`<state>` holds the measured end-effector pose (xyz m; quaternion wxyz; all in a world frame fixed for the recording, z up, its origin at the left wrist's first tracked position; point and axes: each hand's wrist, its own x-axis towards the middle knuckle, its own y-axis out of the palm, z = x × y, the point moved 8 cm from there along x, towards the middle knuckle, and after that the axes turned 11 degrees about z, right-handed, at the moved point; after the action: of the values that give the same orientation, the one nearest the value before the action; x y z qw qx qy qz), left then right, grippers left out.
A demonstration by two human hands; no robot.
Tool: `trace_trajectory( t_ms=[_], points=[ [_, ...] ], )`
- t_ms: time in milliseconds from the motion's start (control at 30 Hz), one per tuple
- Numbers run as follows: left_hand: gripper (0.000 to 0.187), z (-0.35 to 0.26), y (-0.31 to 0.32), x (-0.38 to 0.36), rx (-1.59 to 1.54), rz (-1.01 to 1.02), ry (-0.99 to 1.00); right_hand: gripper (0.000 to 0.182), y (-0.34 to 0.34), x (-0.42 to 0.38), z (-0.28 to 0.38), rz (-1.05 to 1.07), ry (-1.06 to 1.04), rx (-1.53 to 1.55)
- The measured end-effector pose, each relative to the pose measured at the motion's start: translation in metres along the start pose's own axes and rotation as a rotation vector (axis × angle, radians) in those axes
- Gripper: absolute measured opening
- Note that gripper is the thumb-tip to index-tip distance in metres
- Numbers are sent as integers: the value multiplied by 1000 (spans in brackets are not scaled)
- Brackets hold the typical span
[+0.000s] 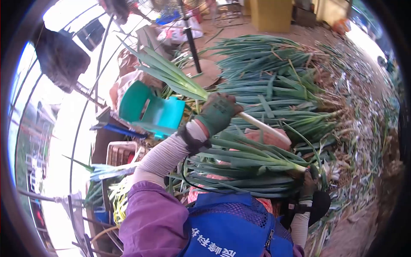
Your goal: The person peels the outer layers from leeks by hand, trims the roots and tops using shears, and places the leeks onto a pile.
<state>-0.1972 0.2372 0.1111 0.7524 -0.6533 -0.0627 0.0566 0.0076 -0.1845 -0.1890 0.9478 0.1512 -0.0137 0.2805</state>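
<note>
My left hand [218, 113], in a green work glove, is closed around a long green onion [261, 125]. Its leaves fan out to the upper left and its clean white stem points to the lower right. At the lower right, my gloved right hand [309, 182] is closed at the white base of another green onion [274, 160], which lies across my lap with several more. Its fingertips are partly hidden by the onion and roots. Beyond my hands, large heaps of green onions [261, 64] lie on the ground with their roots toward the right.
A teal plastic chair [160, 113] stands left of my left arm, near a crate [122, 152]. A fan's dark pole [191, 45] rises behind. Peeled leaves and root scraps [359, 128] cover the ground at the right. Metal bars [75, 141] run along the left.
</note>
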Motion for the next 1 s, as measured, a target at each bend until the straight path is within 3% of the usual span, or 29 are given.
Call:
trace_trajectory(
  t_ms=[133, 167, 267, 333, 433, 533, 600, 700, 800, 833, 900, 1000],
  points=[
    [24, 72, 11, -77, 97, -13, -191, 33, -5, 11, 3, 35, 35, -47],
    [23, 90, 12, -101, 91, 60, -232, 32, 3, 6, 12, 21, -33, -277],
    [21, 136, 14, -184, 148, 128, -406, 27, 7, 9, 20, -75, 88, -354],
    [24, 150, -1, -230, 138, 125, -560, 29, -27, 15, -9, -40, 64, -300],
    [26, 173, -6, -291, 152, 160, -705, 31, -24, 13, -9, -56, 109, -264],
    [29, 215, 12, -354, 172, 237, -861, 31, 28, 6, 43, 43, 34, -688],
    [35, 243, 27, -390, 119, 339, -971, 31, 11, 6, 30, 106, -47, -522],
    [40, 282, 55, -457, 253, 525, -1320, 32, -16, 7, 8, 133, -82, -435],
    [45, 296, 48, -453, 219, 478, -1453, 32, 1, 1, 25, 124, -74, -653],
    [41, 292, 42, -429, 171, 519, -1383, 32, 17, -2, 37, 122, -66, -761],
    [46, 291, 29, -378, 134, 469, -1207, 31, 12, 0, 30, 129, -80, -674],
    [44, 258, -3, -295, -39, 262, -995, 30, 13, -5, 15, 75, 13, -229]
  ],
)
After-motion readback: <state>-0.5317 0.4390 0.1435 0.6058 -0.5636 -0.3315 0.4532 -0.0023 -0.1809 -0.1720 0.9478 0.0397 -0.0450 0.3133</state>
